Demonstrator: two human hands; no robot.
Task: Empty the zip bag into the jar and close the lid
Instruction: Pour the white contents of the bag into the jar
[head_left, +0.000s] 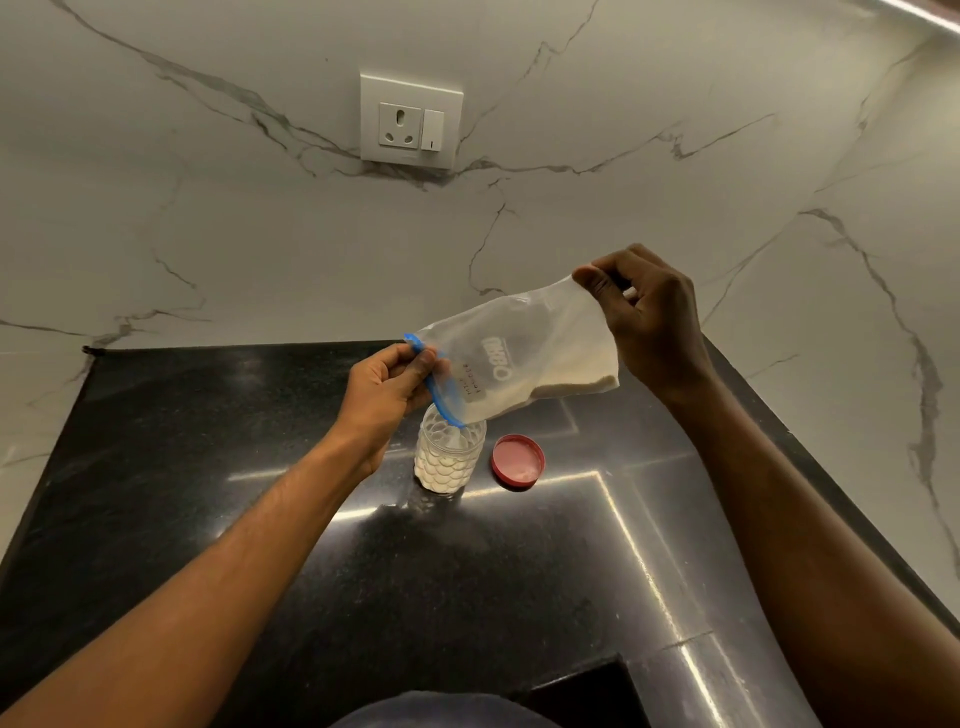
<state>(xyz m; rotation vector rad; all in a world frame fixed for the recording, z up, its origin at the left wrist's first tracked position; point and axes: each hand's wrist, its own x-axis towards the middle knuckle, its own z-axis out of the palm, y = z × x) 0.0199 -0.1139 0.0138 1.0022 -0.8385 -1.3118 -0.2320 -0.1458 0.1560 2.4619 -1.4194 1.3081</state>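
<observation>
A clear zip bag (514, 358) with a blue zip strip hangs tilted, mouth down, over an open clear plastic jar (450, 457). White powder lies along the bag's lower edge and fills part of the jar. My left hand (387, 389) pinches the bag's blue mouth edge just above the jar. The bag's raised bottom corner is gripped by my right hand (644, 317), up and to the right. The jar's red lid (518, 461) lies upside down on the counter, right of the jar.
The jar stands on a black polished stone counter (234, 467) that meets white marble walls at the back and right. A wall socket (410, 122) sits high on the back wall. A dark recess (587, 691) opens at the counter's near edge.
</observation>
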